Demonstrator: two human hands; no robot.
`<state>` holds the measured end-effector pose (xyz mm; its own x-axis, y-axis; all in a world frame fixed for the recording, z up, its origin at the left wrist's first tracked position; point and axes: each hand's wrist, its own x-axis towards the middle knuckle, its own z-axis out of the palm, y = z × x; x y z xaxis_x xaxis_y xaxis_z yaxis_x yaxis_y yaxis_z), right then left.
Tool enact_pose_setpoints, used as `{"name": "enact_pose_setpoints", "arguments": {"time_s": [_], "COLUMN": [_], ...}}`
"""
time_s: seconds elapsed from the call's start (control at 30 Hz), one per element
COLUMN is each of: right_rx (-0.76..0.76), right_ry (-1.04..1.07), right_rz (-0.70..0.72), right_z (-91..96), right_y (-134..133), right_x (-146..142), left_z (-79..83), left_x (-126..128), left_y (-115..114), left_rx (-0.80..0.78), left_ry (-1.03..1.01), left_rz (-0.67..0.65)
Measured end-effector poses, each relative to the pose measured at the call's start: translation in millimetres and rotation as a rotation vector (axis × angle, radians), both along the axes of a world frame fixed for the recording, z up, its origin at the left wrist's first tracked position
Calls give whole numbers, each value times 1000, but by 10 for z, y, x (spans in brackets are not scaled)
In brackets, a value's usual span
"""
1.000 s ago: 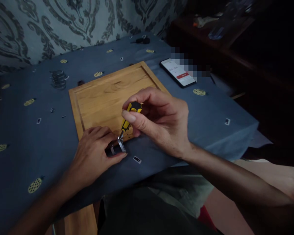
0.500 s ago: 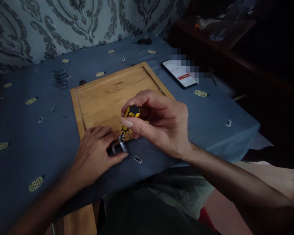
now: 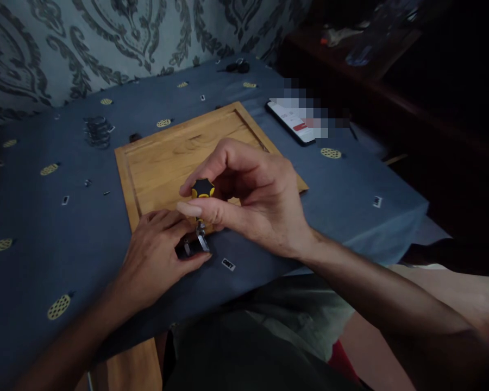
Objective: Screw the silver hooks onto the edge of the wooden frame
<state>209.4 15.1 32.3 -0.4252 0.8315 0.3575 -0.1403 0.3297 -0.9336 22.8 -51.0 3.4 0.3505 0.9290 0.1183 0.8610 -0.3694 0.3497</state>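
The grip of the left hand (image 3: 152, 244) is closed low around a banded fitting (image 3: 202, 243), which is pressed between thumb and curled fingers over the desk (image 3: 114, 277); taken as dial centre, this small dark piece is ringed by smooth, silvery metal bands. At twelve o'clock, just above it, a stubby screwdriver (image 3: 204, 187) is held, its fluted handle moulded in black and yellow. The handle is pinched between the thumb and fingertips of the right hand (image 3: 252, 195), whose grip is closed tight; where exactly the tip is seated cannot be told.

The desk is covered by matte blue-grey cloth, printed with yellow pineapples (image 3: 59, 307). From the left, a shiny small part (image 3: 87, 183) is seen at ten o'clock, a cluster of thin dark rings (image 3: 96, 132) between ten and eleven, and a thin dark pin (image 3: 106, 193) at ten, nearer. At twelve, a grooved wooden board (image 3: 167, 168) with swirling grain is partly covered by the hands. Between four and five, "OBEY" can be read on a printed label (image 3: 228, 264). At one o'clock, a phone (image 3: 289, 119) is laid flat; its screen is partly pixelated, with a red bar shown and the text too blurred to be read.
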Motion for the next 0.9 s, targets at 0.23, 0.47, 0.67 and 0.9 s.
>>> {"name": "enact_pose_setpoints", "arguments": {"time_s": [0.23, 0.47, 0.67, 0.9], "right_rx": [-37, 21, 13, 89], "right_ry": [12, 32, 50, -4], "right_rz": [99, 28, 41, 26], "right_z": [37, -9, 8, -44], "right_y": [0, 16, 16, 15], "right_x": [73, -11, -14, 12], "left_z": [18, -1, -17, -11], "left_x": [-4, -6, -15, -17], "left_y": [8, -1, 3, 3], "left_rx": [-34, 9, 10, 23], "left_ry": [36, 8, 4, 14], "left_rz": [-1, -8, -12, -9]}}
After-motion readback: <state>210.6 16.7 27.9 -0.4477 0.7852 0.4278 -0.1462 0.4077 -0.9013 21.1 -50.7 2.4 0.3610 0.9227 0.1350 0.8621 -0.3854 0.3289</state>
